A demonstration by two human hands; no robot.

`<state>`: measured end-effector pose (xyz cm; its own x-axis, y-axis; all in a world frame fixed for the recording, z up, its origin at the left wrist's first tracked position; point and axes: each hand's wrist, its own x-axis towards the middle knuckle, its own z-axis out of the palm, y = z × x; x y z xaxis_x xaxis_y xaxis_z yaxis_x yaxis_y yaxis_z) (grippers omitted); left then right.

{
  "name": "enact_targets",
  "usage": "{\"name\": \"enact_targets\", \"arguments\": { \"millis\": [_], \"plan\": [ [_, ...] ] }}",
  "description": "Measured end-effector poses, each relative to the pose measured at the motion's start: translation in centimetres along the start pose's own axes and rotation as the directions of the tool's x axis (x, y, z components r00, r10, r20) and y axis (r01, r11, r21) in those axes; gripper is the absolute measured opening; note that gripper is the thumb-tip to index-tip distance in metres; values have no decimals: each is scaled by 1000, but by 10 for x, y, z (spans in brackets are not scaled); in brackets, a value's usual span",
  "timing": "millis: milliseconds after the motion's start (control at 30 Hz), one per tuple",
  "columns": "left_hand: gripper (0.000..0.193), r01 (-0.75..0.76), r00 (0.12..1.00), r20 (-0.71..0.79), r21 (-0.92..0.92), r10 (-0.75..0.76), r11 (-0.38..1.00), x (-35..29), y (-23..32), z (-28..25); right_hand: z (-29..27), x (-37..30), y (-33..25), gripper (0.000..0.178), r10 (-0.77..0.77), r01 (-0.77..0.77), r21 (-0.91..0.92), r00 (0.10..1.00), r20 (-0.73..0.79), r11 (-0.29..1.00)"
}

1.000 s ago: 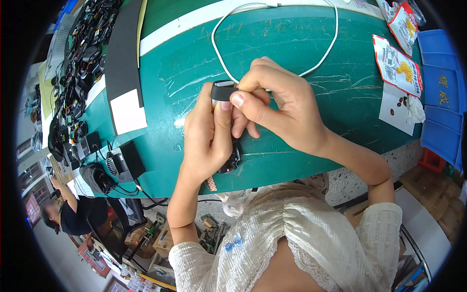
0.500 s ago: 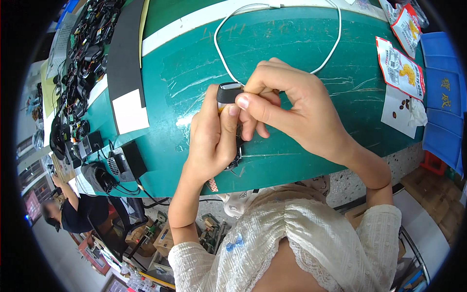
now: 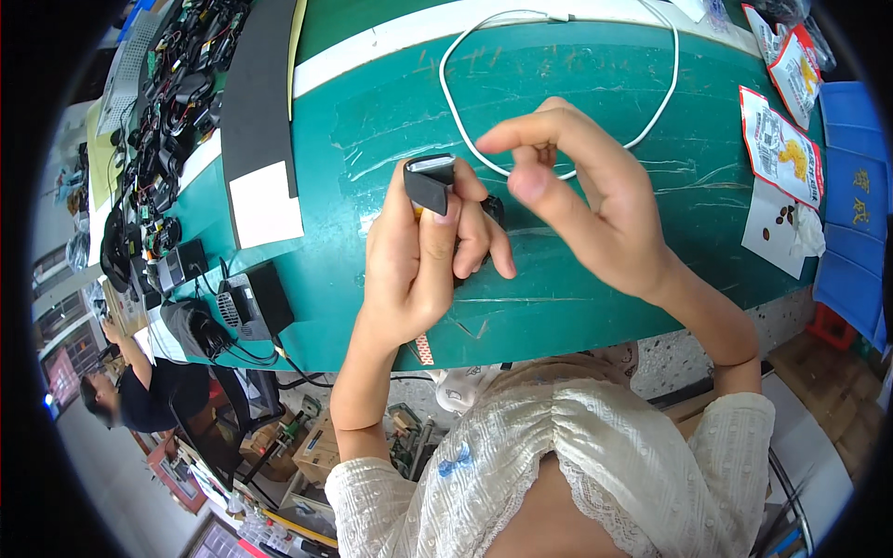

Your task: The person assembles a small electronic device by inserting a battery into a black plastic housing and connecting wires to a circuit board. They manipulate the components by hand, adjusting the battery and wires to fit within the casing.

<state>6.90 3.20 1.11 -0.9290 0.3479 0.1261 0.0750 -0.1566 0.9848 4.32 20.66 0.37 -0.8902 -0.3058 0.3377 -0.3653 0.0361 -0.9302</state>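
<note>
My left hand [image 3: 409,256] grips a small block [image 3: 429,186] between thumb and fingers. Black strip-like material wraps the block, with a loose-looking flap folded over its near side; a silvery face shows at the top and a bit of yellow below. What exactly the block is, I cannot tell. To its right, my right hand [image 3: 600,209] is raised with thumb and index finger apart and nothing visible between them. A dark object [image 3: 494,212] is partly hidden behind my left fingers. Beyond the hands, a white cable [image 3: 446,88] loops across the green tabletop [image 3: 372,130].
Black electronic parts [image 3: 186,93] are heaped at the far left, beside a black sheet [image 3: 256,102] and white paper [image 3: 267,206]. A black boxy device [image 3: 265,299] with cables sits near the left edge. Snack packets [image 3: 783,149] and blue bins [image 3: 851,205] are at right. A person [image 3: 153,400] sits at left.
My right hand has let go of the black wrapping and moved right, its fingers opening. The black flap now shows folded down over the block, still in my left hand.
</note>
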Motion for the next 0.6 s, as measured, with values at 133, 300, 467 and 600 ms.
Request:
{"name": "enact_targets", "arguments": {
  "millis": [133,300,467,600],
  "plan": [
    [21,47,999,-33,163,-42,986,-4,-2,5,4,-3,0,33,-89,93,-57,994,61,994],
    [18,37,999,2,305,-40,952,-4,-9,6,5,-6,-5,37,-69,74,-122,997,40,990],
    [20,-33,999,23,413,26,910,-6,-19,6,12,-13,-7,30,54,-53,23,998,-34,998],
    [22,-92,996,53,552,76,829,-5,-22,6,16,-17,-7,25,70,-66,38,994,-85,997]
  ]
}}
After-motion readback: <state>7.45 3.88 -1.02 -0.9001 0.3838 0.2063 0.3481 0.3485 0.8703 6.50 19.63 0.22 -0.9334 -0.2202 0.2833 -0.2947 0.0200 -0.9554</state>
